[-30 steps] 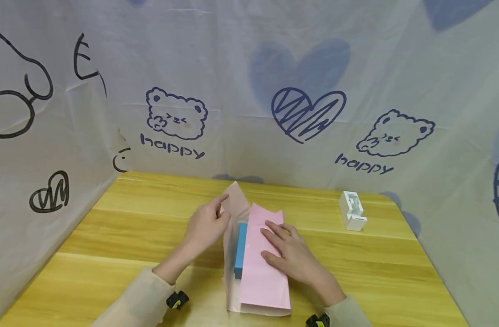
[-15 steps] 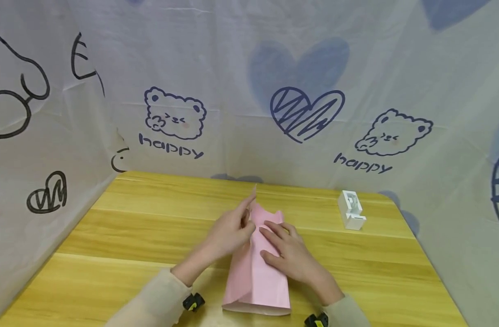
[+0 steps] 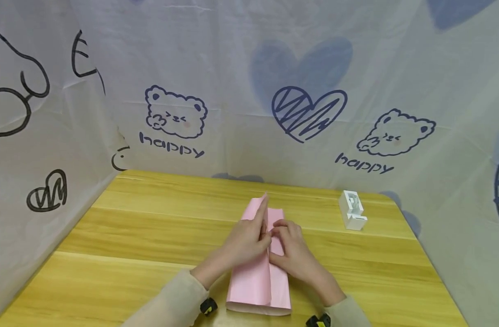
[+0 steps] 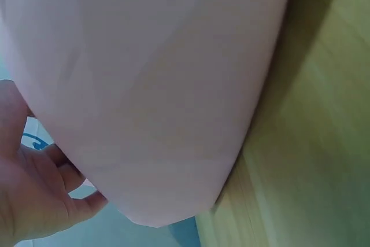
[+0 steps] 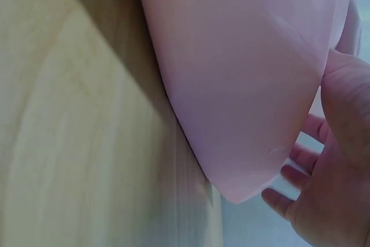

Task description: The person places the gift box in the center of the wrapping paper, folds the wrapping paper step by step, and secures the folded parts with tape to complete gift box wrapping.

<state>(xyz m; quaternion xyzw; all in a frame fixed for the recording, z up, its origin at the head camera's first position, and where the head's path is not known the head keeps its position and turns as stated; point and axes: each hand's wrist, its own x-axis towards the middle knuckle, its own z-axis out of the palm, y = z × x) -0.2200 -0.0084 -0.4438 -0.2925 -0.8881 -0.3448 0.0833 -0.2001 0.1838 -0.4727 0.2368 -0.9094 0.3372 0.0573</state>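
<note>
A sheet of pink wrapping paper [image 3: 251, 281] lies folded into a sleeve on the table, its left flap lapped over the right side. My left hand [image 3: 245, 240] pinches this flap near its raised edge, the index finger stretched along it. On the right part of the paper, my right hand [image 3: 296, 252] rests its bent fingertips and thumb close to the left fingers. The blue box inside is hidden. Both wrist views show the paper's bulging side, with the left hand [image 4: 34, 195] and right hand [image 5: 338, 183] at its top.
A white tape dispenser [image 3: 353, 210] stands at the back right of the wooden table [image 3: 151, 218]. Behind the table hangs a pale curtain [image 3: 241, 54] printed with hearts and bears, and it also closes off both sides.
My left hand has moved right, bringing the left flap over the blue box and onto the right side, so the box is covered. The right hand's fingers have bent a little.
</note>
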